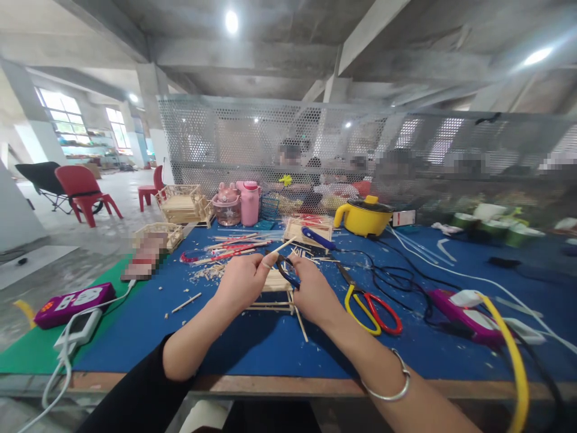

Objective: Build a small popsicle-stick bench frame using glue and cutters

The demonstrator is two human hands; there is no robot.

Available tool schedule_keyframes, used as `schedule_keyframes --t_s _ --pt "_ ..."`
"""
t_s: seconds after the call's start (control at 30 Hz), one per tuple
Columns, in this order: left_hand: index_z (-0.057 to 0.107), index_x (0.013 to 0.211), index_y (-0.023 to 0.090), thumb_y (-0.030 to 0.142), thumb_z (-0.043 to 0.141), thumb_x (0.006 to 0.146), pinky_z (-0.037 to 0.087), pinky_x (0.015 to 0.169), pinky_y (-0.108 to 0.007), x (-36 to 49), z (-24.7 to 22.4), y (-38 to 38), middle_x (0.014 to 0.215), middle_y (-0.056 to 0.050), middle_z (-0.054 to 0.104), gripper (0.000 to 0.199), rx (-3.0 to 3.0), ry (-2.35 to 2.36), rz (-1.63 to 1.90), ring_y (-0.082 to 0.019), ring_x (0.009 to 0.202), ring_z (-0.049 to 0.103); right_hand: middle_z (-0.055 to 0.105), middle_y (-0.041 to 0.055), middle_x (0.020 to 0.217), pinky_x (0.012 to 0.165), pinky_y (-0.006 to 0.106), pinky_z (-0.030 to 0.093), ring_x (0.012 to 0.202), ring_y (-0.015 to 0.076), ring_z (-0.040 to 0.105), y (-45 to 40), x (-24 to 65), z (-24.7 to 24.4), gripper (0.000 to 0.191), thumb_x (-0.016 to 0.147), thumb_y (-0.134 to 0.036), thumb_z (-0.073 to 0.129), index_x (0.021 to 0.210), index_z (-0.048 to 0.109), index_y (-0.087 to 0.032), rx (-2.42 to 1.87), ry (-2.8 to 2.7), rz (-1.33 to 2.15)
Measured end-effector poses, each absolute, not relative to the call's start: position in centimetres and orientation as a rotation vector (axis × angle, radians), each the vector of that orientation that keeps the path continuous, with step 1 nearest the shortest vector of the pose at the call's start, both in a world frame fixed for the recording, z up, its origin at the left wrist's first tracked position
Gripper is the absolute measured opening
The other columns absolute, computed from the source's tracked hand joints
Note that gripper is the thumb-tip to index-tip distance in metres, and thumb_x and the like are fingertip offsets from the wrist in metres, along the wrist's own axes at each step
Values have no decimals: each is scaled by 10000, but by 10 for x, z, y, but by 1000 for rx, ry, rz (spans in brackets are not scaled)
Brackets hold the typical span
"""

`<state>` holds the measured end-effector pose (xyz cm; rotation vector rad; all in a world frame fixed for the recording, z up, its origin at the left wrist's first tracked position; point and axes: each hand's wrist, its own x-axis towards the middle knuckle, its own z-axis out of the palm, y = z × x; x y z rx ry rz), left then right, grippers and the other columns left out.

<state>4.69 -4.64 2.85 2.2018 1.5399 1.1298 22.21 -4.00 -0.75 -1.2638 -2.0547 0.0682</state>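
Observation:
My left hand (pixel 243 276) is closed, pinching a thin wooden stick (pixel 285 245) that slants up to the right. Closed around the dark blue handles of a pair of cutting pliers (pixel 287 272) is my right hand (pixel 313 287). The jaws are near the stick by my left fingertips; whether they touch it cannot be made out. Below both hands stands a small frame of wooden sticks (pixel 270 305), partly covered by them. Another stick (pixel 301 325) leans down beside the right hand. Offcuts (pixel 211 272) and several loose sticks lie left of the hands.
Scissors with yellow and red handles (pixel 373 310) lie to the right. Behind are a yellow pot (pixel 364 219), a pink bottle (pixel 249 203) and stick models (pixel 183 204). Purple power strips (pixel 74 305) and cables flank the blue mat (pixel 148 343). A perforated metal screen (pixel 216 138) rises behind.

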Motion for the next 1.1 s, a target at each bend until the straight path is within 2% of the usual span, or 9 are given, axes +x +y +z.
schedule_keyframes --t_s 0.2,0.43,0.53,0.63,0.8,0.87,0.97,1.03,1.1 --pt "479 527 194 542 310 878 227 513 -253 47 32 -48 490 1 463 523 2133 1584 1096 -136 504 415 581 124 1167 969 393 398 1137 254 492 -45 213 -13 635 658 17 416 1265 485 -158 -1366 -2043 -127" --pt "585 584 183 482 311 888 276 526 -253 47 32 -41 525 -14 546 508 2046 1552 1048 -161 538 492 574 177 992 798 441 388 929 317 499 -49 214 7 498 716 -72 491 1213 514 -95 -1542 -2002 -574" --pt "614 661 177 499 317 893 263 520 -248 48 32 -40 525 2 523 495 2136 1479 1055 -153 529 474 568 176 1057 836 435 382 977 312 487 -44 218 7 520 696 -91 516 1215 495 -102 -1476 -2014 -415" --pt "618 757 174 518 435 853 253 519 -242 47 29 -41 549 16 510 401 2297 1438 1115 -137 525 451 580 123 1101 865 381 397 995 256 507 -38 224 6 535 652 -73 499 1181 501 -153 -1307 -2056 30" --pt "622 837 183 503 477 848 283 532 -238 37 28 -41 520 46 451 352 2388 1416 1245 -120 500 419 583 -5 786 661 263 440 697 152 537 -27 257 20 524 565 -53 419 1055 541 -192 -1063 -1982 688" --pt "602 808 179 454 412 890 317 553 -242 33 29 -40 546 37 471 344 2381 1410 1303 -125 530 447 604 0 798 628 243 434 684 149 556 -21 274 23 529 572 -65 430 1075 543 -184 -1232 -1999 690" --pt "583 821 165 281 306 930 398 665 -260 31 27 -36 720 -20 563 320 2440 1363 1373 -151 709 529 671 53 937 711 264 439 846 201 609 -12 292 18 431 618 -100 499 1026 611 -187 -1776 -2165 423" --pt "591 978 153 198 310 912 432 755 -276 33 23 -33 857 -53 585 292 2500 1322 1366 -162 819 548 682 112 985 752 313 440 916 266 615 -8 295 10 347 635 -154 569 971 651 -170 -2011 -2195 295" --pt "567 1121 154 154 345 891 449 801 -283 38 17 -31 934 -71 582 319 2555 1288 1300 -163 863 555 663 172 1048 774 375 437 969 331 600 -6 293 5 387 642 -269 640 1010 650 -149 -2082 -2173 243"
